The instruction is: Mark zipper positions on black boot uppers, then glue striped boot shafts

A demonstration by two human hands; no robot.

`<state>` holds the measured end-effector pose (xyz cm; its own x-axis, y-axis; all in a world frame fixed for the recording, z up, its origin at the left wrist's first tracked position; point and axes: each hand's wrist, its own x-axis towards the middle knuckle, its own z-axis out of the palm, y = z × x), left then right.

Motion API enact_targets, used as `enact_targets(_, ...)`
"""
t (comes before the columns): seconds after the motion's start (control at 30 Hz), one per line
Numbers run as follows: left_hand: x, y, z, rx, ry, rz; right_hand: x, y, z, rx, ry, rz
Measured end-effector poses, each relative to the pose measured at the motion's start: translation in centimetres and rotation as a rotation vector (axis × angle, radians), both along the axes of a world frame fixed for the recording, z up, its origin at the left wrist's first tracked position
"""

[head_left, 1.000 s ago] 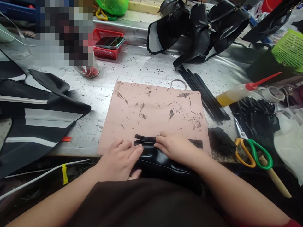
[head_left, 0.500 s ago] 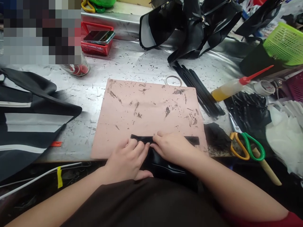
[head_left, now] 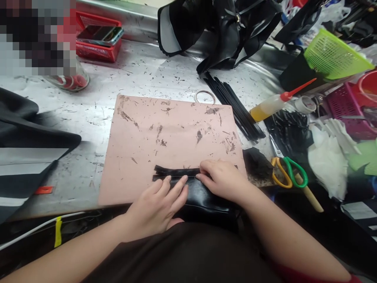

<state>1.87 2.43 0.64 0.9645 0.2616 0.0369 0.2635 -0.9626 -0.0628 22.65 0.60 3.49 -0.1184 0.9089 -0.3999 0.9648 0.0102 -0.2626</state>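
Observation:
A black zipper (head_left: 176,171) lies across the near part of the pink work board (head_left: 165,137), along the edge of a shiny black leather piece (head_left: 203,196) that hangs over the table edge toward my lap. My right hand (head_left: 222,179) pinches the zipper at the leather's edge between thumb and fingers. To its left, my left hand (head_left: 161,202) rests on the leather with its fingers stretched out and apart, fingertips just below the zipper. Its thumb shows lower down, near my dark clothing. The zipper's right part is mostly hidden behind my right hand.
Right of the board lie scissors (head_left: 285,171), a wooden stick (head_left: 309,192), black strips (head_left: 235,106) and a bottle of yellow liquid (head_left: 266,107). Black bags (head_left: 218,35) stand behind. A red basket (head_left: 113,53) holds a phone (head_left: 101,34). Dark material (head_left: 38,137) covers the left side.
My left fingers have spread and lowered from the zipper onto the leather. My right hand has shifted slightly right along the zipper. The whole view has swung to the right.

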Motion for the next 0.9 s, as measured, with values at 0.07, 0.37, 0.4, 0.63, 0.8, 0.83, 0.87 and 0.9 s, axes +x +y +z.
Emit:
enact_targets(0.07,0.1,0.0,0.0,-0.005,0.026,-0.004,0.0,0.0,-0.1,-0.001,-0.006,0.000)
enact_targets(0.37,1.6,-0.4,-0.1,0.016,0.050,-0.061,0.1,0.4,-0.5,0.005,-0.073,0.030)
enact_targets(0.4,1.8,-0.4,0.0,0.014,0.072,-0.070,0.1,0.4,-0.6,0.016,-0.083,0.039)
enact_targets(0.63,3.2,0.2,0.7,-0.037,0.165,-0.110,-0.8,-0.2,-0.1,0.099,-0.240,0.126)
enact_targets(0.8,3.4,0.5,0.8,-0.047,0.111,-0.104,2.1,-0.7,2.5,0.020,-0.299,-0.045)
enact_targets(0.83,3.4,0.4,0.6,-0.041,0.081,-0.104,3.0,-0.8,2.7,-0.009,-0.207,-0.091)
enact_targets(0.87,3.4,0.3,0.5,-0.034,0.047,-0.105,3.8,-1.1,2.8,-0.035,-0.074,-0.149)
enact_targets(0.9,3.4,0.1,0.3,-0.026,0.016,-0.108,4.4,-1.4,2.7,-0.053,0.084,-0.231)
